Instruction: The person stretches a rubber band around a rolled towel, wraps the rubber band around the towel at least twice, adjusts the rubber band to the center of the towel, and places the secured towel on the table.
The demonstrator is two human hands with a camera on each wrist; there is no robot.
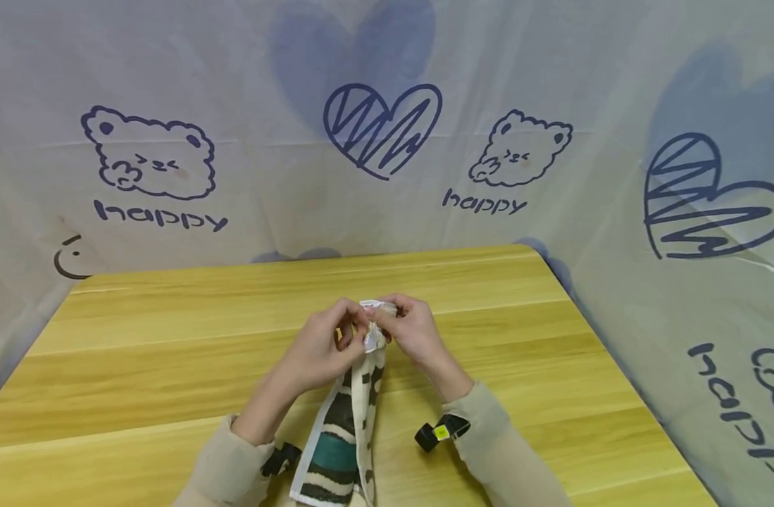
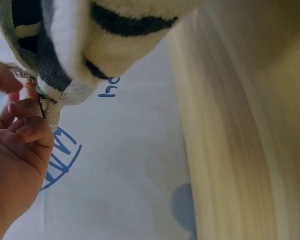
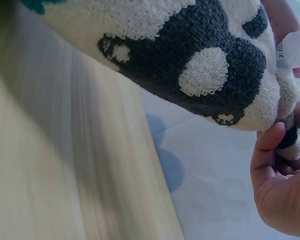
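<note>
Terry towel [image 1: 342,436] hangs from its top corner, pinched by left hand [image 1: 320,352] and right hand [image 1: 412,331].

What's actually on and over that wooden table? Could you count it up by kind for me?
Patterned cream, dark grey and teal terry towel, pinched at its top corner: 1
Bare hands holding it, left hand and right hand: 2
Black wrist-worn cameras: 2
Yellow wooden table: 1
Total: 6
</note>
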